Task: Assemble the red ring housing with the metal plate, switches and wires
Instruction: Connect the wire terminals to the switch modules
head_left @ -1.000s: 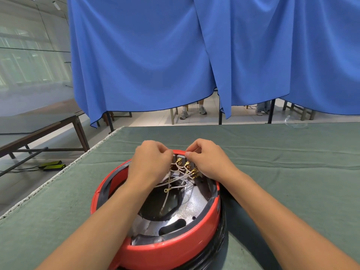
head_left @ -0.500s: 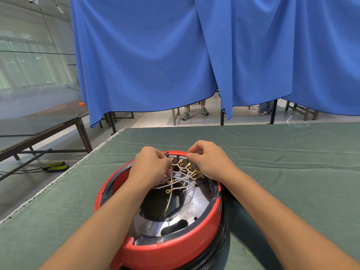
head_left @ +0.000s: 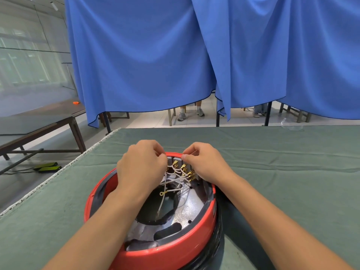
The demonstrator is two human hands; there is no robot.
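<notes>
A red ring housing (head_left: 167,254) lies on the green table cloth in front of me. Inside it sits a speckled metal plate (head_left: 190,208) with dark cut-outs. White wires (head_left: 176,180) with brass terminals run to the switches (head_left: 184,168) at the housing's far rim. My left hand (head_left: 141,168) is curled over the far left of the ring, its fingertips pinching at the wires. My right hand (head_left: 204,164) pinches a thin wire end at the far rim beside the switches. One wire with a ring terminal (head_left: 162,193) hangs loose over the plate's opening.
The green cloth-covered table (head_left: 282,182) spreads to the right and far side. A clear plastic piece (head_left: 291,126) lies at its far edge. Blue curtains (head_left: 175,55) hang behind, with people's feet beneath. A dark wooden table (head_left: 39,123) stands at left.
Both hands have stayed at the far rim, shifting only slightly among the wires. The view has tilted a little.
</notes>
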